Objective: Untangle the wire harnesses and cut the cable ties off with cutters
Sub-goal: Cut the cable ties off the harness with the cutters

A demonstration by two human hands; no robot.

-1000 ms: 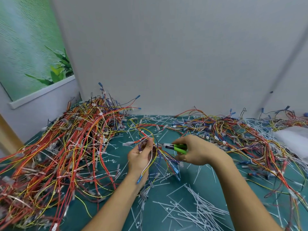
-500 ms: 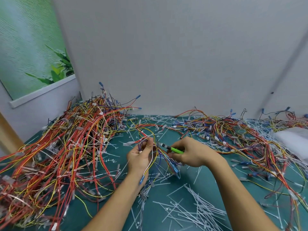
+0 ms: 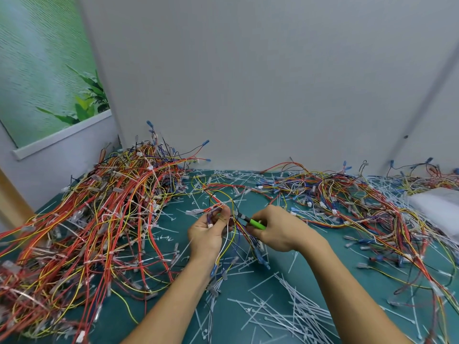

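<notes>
My left hand [image 3: 208, 232] pinches a small wire harness [image 3: 229, 240] of purple, yellow, white and blue wires, thumb on top, with loose ends hanging below the wrist. My right hand [image 3: 275, 229] is closed around green-handled cutters [image 3: 255, 223]. Their dark jaws point left and touch the bundle right beside my left thumb. I cannot see whether the jaws are on a cable tie. Both hands hover over the middle of the green table [image 3: 248, 316].
A big tangled heap of red, orange and yellow harnesses [image 3: 82, 234] fills the left side. Another tangle [image 3: 360, 207] runs along the back and right. Cut white cable ties [image 3: 295, 316] litter the mat in front. A white bag [image 3: 439, 209] lies at the right edge, walls close behind.
My right hand has moved left and down, bringing the cutters' tip from a short gap into the bundle at my left thumb. The left hand stays almost still.
</notes>
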